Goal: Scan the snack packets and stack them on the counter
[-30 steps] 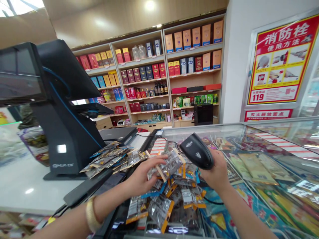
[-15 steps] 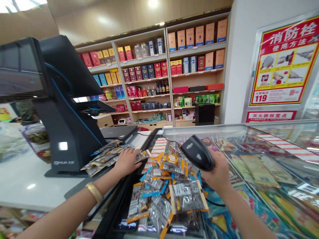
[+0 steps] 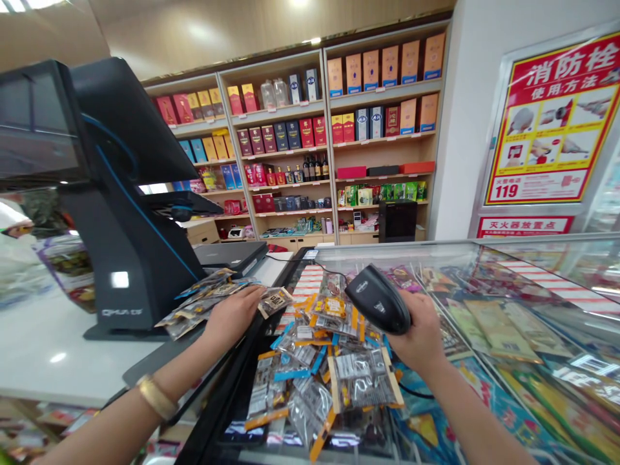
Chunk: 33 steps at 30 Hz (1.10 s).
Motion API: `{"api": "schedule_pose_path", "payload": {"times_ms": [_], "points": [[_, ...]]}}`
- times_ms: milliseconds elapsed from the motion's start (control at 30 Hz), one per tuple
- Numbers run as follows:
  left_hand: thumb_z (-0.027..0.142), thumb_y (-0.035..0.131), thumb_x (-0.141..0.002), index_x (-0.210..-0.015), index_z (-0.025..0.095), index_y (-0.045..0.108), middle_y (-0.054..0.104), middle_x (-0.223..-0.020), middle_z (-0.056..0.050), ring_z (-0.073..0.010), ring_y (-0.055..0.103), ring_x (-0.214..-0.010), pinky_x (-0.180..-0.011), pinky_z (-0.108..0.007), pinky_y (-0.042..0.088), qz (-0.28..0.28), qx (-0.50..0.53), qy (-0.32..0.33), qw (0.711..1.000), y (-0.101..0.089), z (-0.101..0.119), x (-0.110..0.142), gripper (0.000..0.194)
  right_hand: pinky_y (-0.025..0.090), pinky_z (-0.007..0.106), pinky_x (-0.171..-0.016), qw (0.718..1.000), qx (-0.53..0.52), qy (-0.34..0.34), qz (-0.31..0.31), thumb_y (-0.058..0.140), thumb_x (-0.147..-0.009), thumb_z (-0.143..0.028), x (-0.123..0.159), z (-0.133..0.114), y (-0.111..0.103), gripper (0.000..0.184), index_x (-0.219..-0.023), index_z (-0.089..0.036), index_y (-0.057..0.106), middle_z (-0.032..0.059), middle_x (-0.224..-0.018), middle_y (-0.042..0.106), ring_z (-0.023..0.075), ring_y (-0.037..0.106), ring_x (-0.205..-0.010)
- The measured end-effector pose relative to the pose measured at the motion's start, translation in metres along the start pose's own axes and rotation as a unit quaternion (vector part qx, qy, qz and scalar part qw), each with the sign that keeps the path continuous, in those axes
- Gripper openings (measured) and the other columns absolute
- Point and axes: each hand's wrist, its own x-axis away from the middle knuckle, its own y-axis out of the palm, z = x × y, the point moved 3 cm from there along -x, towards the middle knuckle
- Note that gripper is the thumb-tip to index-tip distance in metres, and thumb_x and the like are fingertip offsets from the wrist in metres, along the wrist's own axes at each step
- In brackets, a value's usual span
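My right hand [image 3: 420, 329] grips a black handheld barcode scanner [image 3: 380, 298], its head pointing left over a heap of snack packets. The heap of clear, orange- and blue-edged packets [image 3: 310, 361] lies on the glass counter below. My left hand [image 3: 236, 316], wearing a gold bracelet at the wrist, lies palm down with its fingers stretched out, beside a second pile of packets [image 3: 203, 300]. Just beyond its fingertips lies one small packet [image 3: 276, 300], its left edge close against them. The underside of the left fingers is hidden.
A black point-of-sale terminal [image 3: 140, 213] stands at left on the white counter [image 3: 53, 355]. Behind it sits a dark flat device [image 3: 232, 255]. The glass display case [image 3: 508, 323] holds packaged goods at right. Shelves [image 3: 290, 152] of boxes and bottles line the back wall.
My left hand has drawn back to the left, off the single packet, which stays nearly in place and shows more. The scanner in my right hand has shifted slightly left.
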Motion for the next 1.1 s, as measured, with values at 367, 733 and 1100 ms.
{"api": "schedule_pose_path", "payload": {"times_ms": [367, 733, 1100], "points": [[0.044, 0.067, -0.074, -0.098, 0.019, 0.060, 0.068, -0.107, -0.010, -0.0246, 0.064, -0.106, -0.095, -0.039, 0.052, 0.157, 0.323, 0.045, 0.932, -0.031, 0.028, 0.027, 0.036, 0.034, 0.032, -0.068, 0.997, -0.042, -0.024, -0.053, 0.053, -0.071, -0.021, -0.001, -0.011, 0.000, 0.019, -0.088, -0.021, 0.061, 0.0005, -0.067, 0.057, 0.0189, 0.053, -0.067], [0.024, 0.059, -0.083, -0.117, 0.021, 0.050, 0.067, -0.110, -0.007, -0.0205, 0.064, -0.104, -0.093, -0.034, 0.051, 0.165, 0.136, 0.196, 0.957, -0.040, 0.076, 0.036, 0.035, 0.029, 0.032, -0.074, 0.968, -0.129, -0.066, -0.206, 0.055, -0.070, -0.018, -0.002, -0.040, 0.004, 0.026, -0.094, -0.023, 0.062, -0.0011, -0.078, 0.067, 0.0151, 0.058, -0.070], [0.027, 0.063, -0.082, -0.110, 0.021, 0.056, 0.067, -0.108, -0.009, -0.0230, 0.063, -0.106, -0.098, -0.039, 0.050, 0.162, 0.256, 0.164, 0.939, -0.051, 0.084, 0.044, 0.030, 0.029, 0.032, -0.072, 0.979, -0.118, -0.055, -0.157, 0.055, -0.070, -0.019, -0.004, -0.034, 0.001, 0.027, -0.096, -0.022, 0.062, 0.0001, -0.079, 0.067, 0.0162, 0.058, -0.070]]}}
